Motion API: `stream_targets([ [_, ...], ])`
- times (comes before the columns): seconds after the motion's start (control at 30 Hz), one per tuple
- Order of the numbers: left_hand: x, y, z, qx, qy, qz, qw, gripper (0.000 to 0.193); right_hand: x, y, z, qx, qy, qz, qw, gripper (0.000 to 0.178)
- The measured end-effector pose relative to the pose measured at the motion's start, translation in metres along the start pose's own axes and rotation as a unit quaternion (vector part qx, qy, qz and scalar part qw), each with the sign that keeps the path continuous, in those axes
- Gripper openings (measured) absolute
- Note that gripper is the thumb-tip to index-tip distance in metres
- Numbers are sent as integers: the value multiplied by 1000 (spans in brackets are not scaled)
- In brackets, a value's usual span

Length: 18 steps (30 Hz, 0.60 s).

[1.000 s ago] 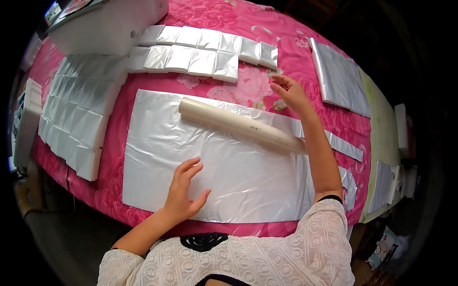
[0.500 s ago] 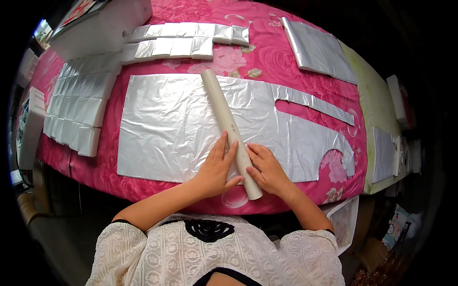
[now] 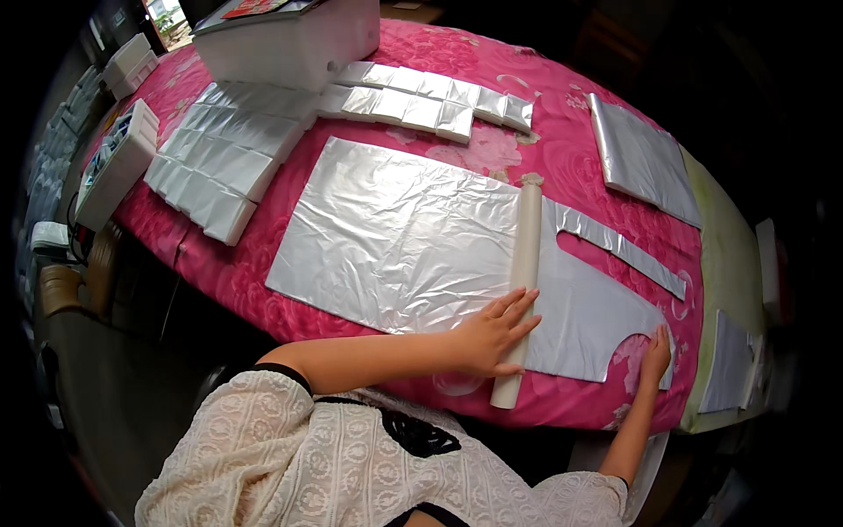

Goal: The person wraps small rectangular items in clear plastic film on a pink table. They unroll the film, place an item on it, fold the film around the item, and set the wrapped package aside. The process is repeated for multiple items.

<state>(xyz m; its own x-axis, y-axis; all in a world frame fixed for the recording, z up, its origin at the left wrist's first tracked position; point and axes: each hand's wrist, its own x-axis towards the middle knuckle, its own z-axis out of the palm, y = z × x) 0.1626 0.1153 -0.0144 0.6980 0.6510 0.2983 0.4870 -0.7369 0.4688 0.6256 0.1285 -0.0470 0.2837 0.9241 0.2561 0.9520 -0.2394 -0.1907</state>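
A: Where is the white tube sitting?

B: It's lying crosswise on the silver vest-style plastic bag, with its near end projecting past the bag onto the pink floral tablecloth.

A: And the hands?

B: The left hand is resting over the tube with fingers spread, not wrapping around it. The right hand is touching the bag beside its near curved cut-out; I can't tell whether it's pinching the film.

A: What could be going wrong?

B: The tube is round, so I'd worry about it rolling or swivelling if the left hand is pressing off-centre. The thin film could be creasing or tearing if the right hand is tugging against the tube's weight. Wrinkles are already showing to the tube's left, and the far handle strip is lying loose enough to twist.

A: What's hard to make out?

B: The left palm is hiding part of the tube, whose far end is blending into a pale printed flower. The right fingertips are partly hidden, and the frame is cutting off the white box.
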Motion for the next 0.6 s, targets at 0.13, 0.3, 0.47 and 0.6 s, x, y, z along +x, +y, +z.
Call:
stream_targets([
  [0.13, 7, 5, 1, 2, -19, -3, 1000, 78, 5, -30, -23, -44, 6, 83, 996, 21],
  [0.3, 7, 9, -5, -172, 52, -25, 983, 66, -28, -170, -48, 252, 96, -56, 961, 15],
  [0.47, 11, 15, -25, -695, 34, -305, 650, 42, -102, -314, -66, 408, -161, -143, 887, 19],
  [0.6, -18, -44, -52, -654, 20, -381, 653, 19, -132, -337, -74, 334, -135, -334, 871, 35],
])
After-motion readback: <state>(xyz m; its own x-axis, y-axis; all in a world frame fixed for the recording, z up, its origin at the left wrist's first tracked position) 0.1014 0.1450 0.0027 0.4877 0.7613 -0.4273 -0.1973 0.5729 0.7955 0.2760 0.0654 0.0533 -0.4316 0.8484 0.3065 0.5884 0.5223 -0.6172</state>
